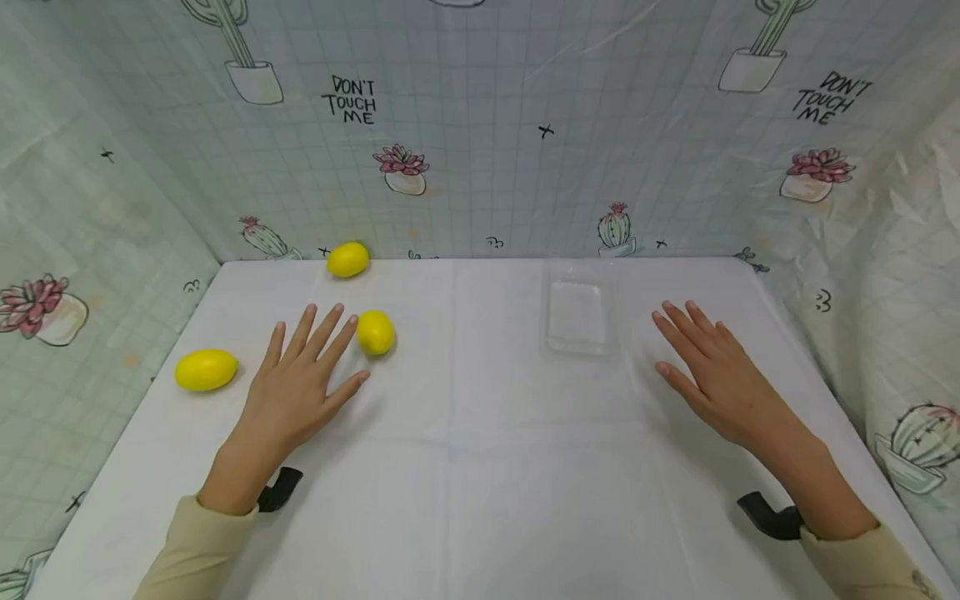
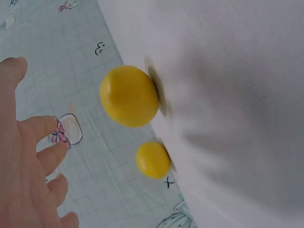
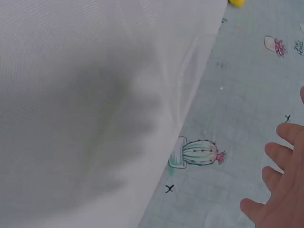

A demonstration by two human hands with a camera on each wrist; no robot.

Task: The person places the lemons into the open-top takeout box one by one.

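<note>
Three yellow lemons are on the left part of the white table: one lemon (image 1: pixel 348 259) at the back edge, another lemon (image 1: pixel 376 332) just right of my left fingertips, and a third lemon (image 1: pixel 206 370) left of the hand. My left hand (image 1: pixel 296 392) hovers with fingers spread and holds nothing. In the left wrist view a lemon (image 2: pixel 129 96) looks apart from the fingers. On the right, my right hand (image 1: pixel 723 387) is also raised, its fingers straight and nothing in it. To its left lies a clear plastic tray (image 1: pixel 580 346).
The white table (image 1: pixel 495 467) ends at the back against a patterned curtain (image 1: pixel 480 167) with cactus drawings, which also hangs at both sides. A black strap piece (image 1: pixel 279 490) shows at the left wrist, and another black strap piece (image 1: pixel 772 518) at the right wrist.
</note>
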